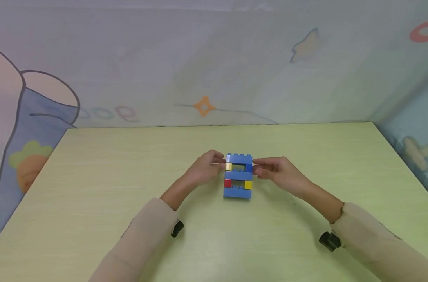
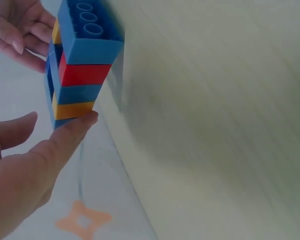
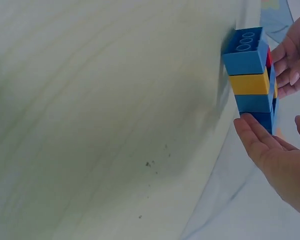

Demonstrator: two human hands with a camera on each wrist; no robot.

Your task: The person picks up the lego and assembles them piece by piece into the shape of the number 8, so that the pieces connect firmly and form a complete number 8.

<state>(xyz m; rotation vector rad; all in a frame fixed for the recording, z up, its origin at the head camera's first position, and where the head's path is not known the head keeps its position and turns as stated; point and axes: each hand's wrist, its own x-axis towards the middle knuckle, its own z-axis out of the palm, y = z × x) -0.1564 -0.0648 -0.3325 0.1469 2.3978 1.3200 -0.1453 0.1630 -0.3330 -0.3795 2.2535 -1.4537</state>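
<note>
Between the two hands is a stack of toy building bricks (image 1: 238, 175) with three long blue bricks. A yellow brick (image 1: 229, 166) and a dark blue brick (image 1: 248, 168) separate the upper two; a red brick (image 1: 228, 183) and a yellow brick (image 1: 248, 184) separate the lower two. Rings show on the nearest blue brick's hollow underside (image 2: 90, 17). My left hand (image 1: 206, 169) touches the stack's left side with an extended finger (image 2: 75, 130), its thumb apart. On the right side, straight fingers of my right hand (image 1: 284, 176) lie against the dark blue brick (image 3: 259, 120).
The pale wooden table (image 1: 94, 196) spreads around the stack. Behind it hangs a printed cloth (image 1: 147, 58), which also covers the right side. Small dark specks (image 3: 149, 164) mark the tabletop near the right hand. Black devices (image 1: 329, 241) are at both sleeves.
</note>
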